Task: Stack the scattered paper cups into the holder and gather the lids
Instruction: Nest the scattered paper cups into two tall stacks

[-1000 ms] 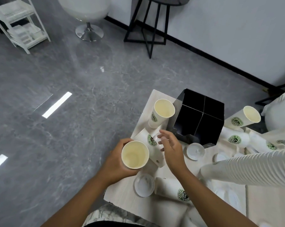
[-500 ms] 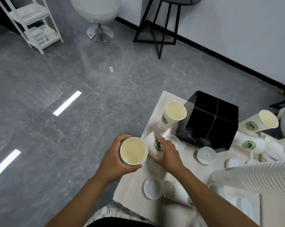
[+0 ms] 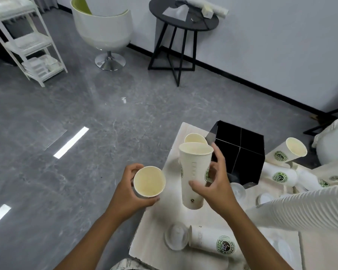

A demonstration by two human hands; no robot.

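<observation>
The pale table (image 3: 156,227) fills the lower right of the frame, its left edge running down the middle with bare grey floor (image 3: 67,152) beyond. At centre right stands the black holder (image 3: 247,152), four open compartments, none with cups that I can see. A long ribbed cup stack (image 3: 300,209) lies across the lower right, with loose cups beside it, one lying cup (image 3: 212,243) at bottom centre and a clear lid (image 3: 176,237) touching its mouth.

I judge I am mid-gather, about to nest two cups. My right hand (image 3: 216,184) grips a tall cup (image 3: 194,172) upright, lifted above the table, fingers curled round its side. My left hand (image 3: 129,193) wraps a second cup (image 3: 149,182), mouth towards me, out past the table's left edge.

Next move likely calls for lining one base over the other's rim and sliding it in straight. Room is open to the left; the holder sits just behind my right fingers (image 3: 220,158), so I would keep clear of it.
</observation>
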